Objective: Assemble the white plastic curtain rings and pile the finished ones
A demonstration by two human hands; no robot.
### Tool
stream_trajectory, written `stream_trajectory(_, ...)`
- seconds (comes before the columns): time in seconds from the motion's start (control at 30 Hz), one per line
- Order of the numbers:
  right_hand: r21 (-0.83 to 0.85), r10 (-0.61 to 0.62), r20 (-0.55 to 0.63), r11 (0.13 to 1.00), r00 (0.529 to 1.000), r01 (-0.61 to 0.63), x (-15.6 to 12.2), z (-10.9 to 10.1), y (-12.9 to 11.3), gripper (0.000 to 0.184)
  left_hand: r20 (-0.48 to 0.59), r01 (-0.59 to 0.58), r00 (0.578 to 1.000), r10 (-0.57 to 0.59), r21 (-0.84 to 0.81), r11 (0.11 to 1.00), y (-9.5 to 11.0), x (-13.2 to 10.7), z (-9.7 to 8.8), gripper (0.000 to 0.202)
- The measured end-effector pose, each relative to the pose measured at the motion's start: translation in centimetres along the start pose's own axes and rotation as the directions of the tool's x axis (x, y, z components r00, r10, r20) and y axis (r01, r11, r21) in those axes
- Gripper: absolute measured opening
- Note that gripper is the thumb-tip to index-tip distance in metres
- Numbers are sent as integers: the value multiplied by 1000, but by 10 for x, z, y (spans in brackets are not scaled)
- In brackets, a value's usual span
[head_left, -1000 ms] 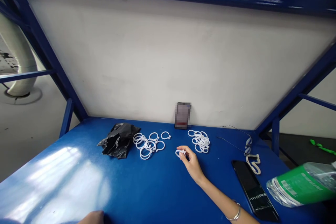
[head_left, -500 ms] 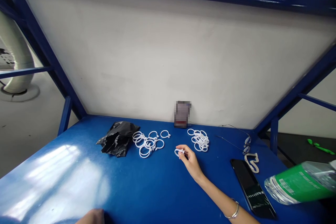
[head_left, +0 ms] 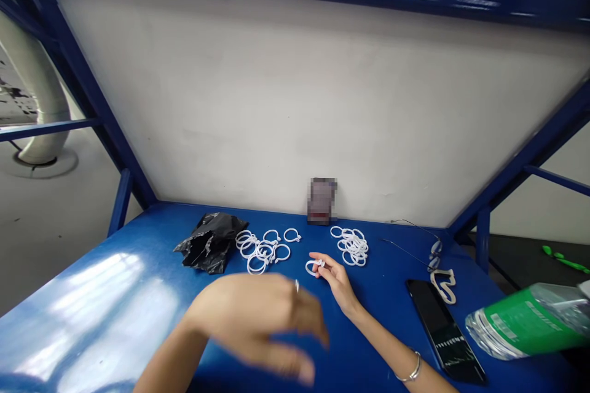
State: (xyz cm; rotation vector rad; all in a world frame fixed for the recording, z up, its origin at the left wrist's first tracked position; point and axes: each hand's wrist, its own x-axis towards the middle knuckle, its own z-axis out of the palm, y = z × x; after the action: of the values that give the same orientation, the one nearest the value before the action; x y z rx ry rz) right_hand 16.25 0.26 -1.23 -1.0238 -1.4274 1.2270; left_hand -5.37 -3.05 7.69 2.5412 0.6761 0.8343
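Note:
My right hand [head_left: 337,282] pinches a white plastic curtain ring [head_left: 310,267] between thumb and fingers, just above the blue table [head_left: 369,344]. In the foreground, my left hand [head_left: 262,319] is raised over the table, a little blurred. Its thumb and fingers are apart with nothing between them, and it wears a finger ring. Beyond the left hand lies a loose group of white curtain rings [head_left: 257,250], some overlapping. A denser pile of the same rings [head_left: 354,247] sits behind and to the right of my right hand.
A crumpled black plastic bag [head_left: 212,239] lies at the left. A pixelated upright item [head_left: 321,199] leans on the back wall. At the right are eyeglasses [head_left: 434,252], a cream-coloured curved object [head_left: 445,287], a black phone [head_left: 445,331] and a green-labelled bottle [head_left: 530,319].
My left hand has come up from the bottom edge and moved right, towards my right hand. The right hand still holds its curtain ring in nearly the same place.

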Motion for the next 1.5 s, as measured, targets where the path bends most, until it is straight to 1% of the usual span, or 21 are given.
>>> stream_trajectory(0.03,6,1,7,1000,1000,-2,0,0,2,38,242,-39,970,38,0,999,-1,18,-12,31)
stream_trajectory(0.07,12,5,12,1000,1000,-5,1,-1,4,42,379,-8,925,-13,53,999,-4,36,-21,28)
stream_trajectory(0.1,18,9,14,1000,1000,-9,1,-1,5,45,413,74,901,-135,160,984,-9,53,-28,26)
stream_trajectory(0.13,20,11,15,1000,1000,-11,2,-2,7,48,436,147,863,-256,267,952,-16,67,-31,26)
stream_trajectory(0.17,19,9,14,1000,1000,-9,2,-2,9,50,465,205,809,-359,349,914,-25,78,-30,26)
stream_trajectory(0.2,14,1,13,1000,1000,-1,3,-2,11,52,497,246,760,-419,376,893,-35,86,-27,26)
stream_trajectory(0.23,8,-9,14,1000,1000,9,3,-3,13,53,522,281,726,-448,369,886,-45,90,-22,27)
stream_trajectory(0.27,1,-22,18,1000,1000,22,4,-3,14,53,554,299,709,-436,324,898,-55,92,-17,27)
stream_trajectory(0.33,-11,-42,31,999,999,42,4,-3,16,54,607,315,709,-358,182,932,-70,91,-7,25)
stream_trajectory(0.43,-11,-56,48,998,997,57,3,-2,17,52,671,332,703,-234,-20,943,-80,89,2,22)
stream_trajectory(0.5,10,-52,62,999,997,51,2,0,14,52,691,353,693,-204,-79,932,-81,89,4,17)
stream_trajectory(0.57,55,-25,81,998,996,21,2,1,10,52,699,380,685,-203,-106,919,-82,90,4,16)
stream_trajectory(0.67,162,22,101,986,995,-38,2,2,4,47,698,403,697,-167,-188,895,-86,90,2,16)
stream_trajectory(0.77,269,40,128,960,991,-73,4,0,1,37,684,398,727,-63,-345,850,-91,88,-1,22)
stream_trajectory(0.83,323,64,147,940,987,-109,5,-2,1,33,685,410,729,0,-436,801,-92,88,-2,28)
stream_trajectory(0.9,364,97,173,918,980,-155,5,-4,2,30,692,427,721,44,-494,757,-93,88,-1,33)
stream_trajectory(1.0,408,112,217,892,970,-194,4,-4,3,31,688,430,722,68,-524,736,-92,89,2,37)
stream_trajectory(1.13,415,104,219,890,970,-189,3,-3,2,30,678,418,732,66,-524,742,-94,89,5,41)
stream_trajectory(1.3,360,97,228,916,969,-177,4,-3,4,28,706,415,703,83,-502,759,-97,87,10,42)
stream_trajectory(1.4,330,99,222,929,970,-170,3,-3,3,27,716,400,693,87,-481,780,-95,87,11,42)
stream_trajectory(1.5,315,99,234,934,967,-172,2,-2,0,27,740,400,666,96,-463,791,-90,88,8,44)
